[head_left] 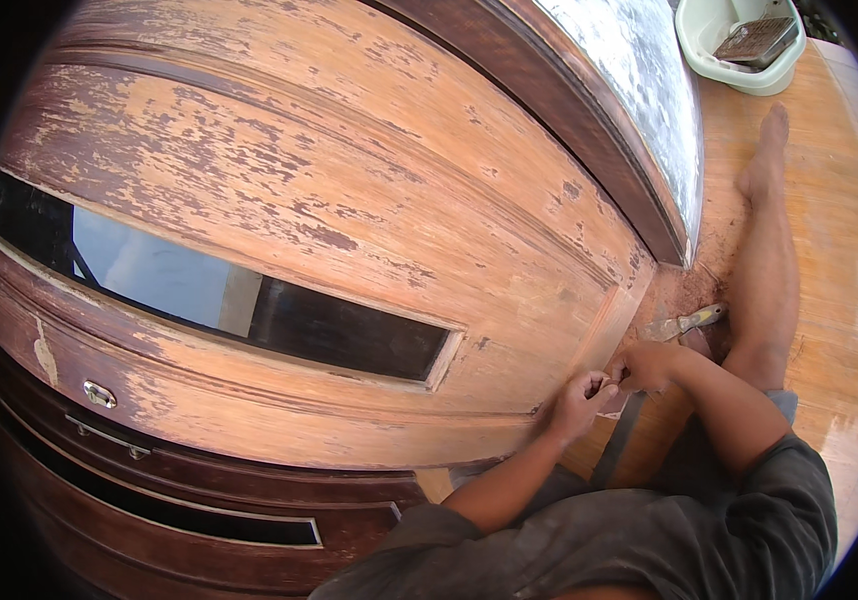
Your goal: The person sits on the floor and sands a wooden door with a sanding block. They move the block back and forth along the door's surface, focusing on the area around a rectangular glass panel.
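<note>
My left hand (579, 408) and my right hand (647, 366) meet close together by the lower corner of a large wooden door (509, 270). Both have their fingers curled in and pinched. Between them a small pale piece (611, 403) shows below the fingertips, too small to name. Just beyond my right hand a putty knife (687, 322) with a worn yellowish-grey handle lies on the dusty floor. The door's dark finish is patchy, with bare light wood showing over much of it.
Reddish dust (684, 290) lies along the door's foot. My bare leg (764, 260) stretches over the tiled floor (839, 300). A pale green basin (739, 70) holding a flat brown object stands at the far right. A dark door frame (589, 130) rises beyond; a darker door panel (249, 500) is at left.
</note>
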Tool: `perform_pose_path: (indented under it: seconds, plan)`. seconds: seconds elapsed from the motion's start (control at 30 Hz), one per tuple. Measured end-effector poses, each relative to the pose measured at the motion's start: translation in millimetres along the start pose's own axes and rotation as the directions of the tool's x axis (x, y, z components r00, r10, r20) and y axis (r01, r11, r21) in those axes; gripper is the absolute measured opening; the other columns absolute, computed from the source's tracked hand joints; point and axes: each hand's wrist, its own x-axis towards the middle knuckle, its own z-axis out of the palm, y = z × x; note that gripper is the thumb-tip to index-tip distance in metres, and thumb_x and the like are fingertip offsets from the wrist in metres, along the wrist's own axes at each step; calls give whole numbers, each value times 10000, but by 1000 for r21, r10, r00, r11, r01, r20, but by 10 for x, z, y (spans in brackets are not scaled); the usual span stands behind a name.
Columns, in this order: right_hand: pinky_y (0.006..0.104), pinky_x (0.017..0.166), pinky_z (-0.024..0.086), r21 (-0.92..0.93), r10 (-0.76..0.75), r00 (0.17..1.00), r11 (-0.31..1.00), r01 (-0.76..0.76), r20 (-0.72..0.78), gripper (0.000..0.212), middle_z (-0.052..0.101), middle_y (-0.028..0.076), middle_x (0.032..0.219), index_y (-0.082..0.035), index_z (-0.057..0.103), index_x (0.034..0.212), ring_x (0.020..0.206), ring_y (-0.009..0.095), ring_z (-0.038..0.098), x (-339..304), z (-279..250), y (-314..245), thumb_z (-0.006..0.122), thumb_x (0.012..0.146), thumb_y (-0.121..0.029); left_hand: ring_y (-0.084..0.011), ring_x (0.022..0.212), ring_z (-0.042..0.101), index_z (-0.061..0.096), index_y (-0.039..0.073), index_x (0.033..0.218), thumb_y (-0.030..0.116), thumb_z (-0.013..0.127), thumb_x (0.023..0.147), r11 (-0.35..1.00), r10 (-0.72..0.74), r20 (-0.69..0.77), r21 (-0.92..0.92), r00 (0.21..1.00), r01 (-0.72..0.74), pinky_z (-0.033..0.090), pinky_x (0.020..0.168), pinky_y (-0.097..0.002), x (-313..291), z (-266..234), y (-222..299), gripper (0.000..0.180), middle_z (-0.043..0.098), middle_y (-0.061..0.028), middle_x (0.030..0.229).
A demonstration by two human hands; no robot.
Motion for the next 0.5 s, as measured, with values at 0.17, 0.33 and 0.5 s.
perform_pose_path:
  seconds: [0.17, 0.33, 0.5]
  plan:
    - [427, 791, 600, 206, 226, 974, 952, -225, 20, 266, 810, 128, 936, -41, 793, 1071, 884, 287, 788, -71, -127, 6, 781, 890, -236, -104, 799, 603, 716, 10, 1011, 218, 753, 1032, 911, -89, -85, 396, 992, 116, 512, 726, -338, -90, -14, 181, 212, 684, -21, 846]
    - [431, 828, 597, 74, 135, 980, 989, -125, -146, 258, 805, 138, 991, -39, 781, 1057, 958, 308, 777, -185, -292, 68, 788, 865, -212, -163, 746, 620, 743, -6, 1002, 270, 760, 1017, 920, 21, -185, 389, 983, 53, 516, 711, -374, 14, 7, 137, 277, 709, -110, 803]
    - [422, 833, 583, 35, 145, 913, 989, -142, -382, 262, 755, 127, 913, -39, 767, 1057, 947, 314, 754, -253, -473, 145, 791, 828, -163, -172, 714, 632, 778, -9, 1050, 262, 770, 1008, 914, 26, -251, 399, 968, 79, 519, 697, -369, 164, 36, 195, 274, 728, -119, 791]
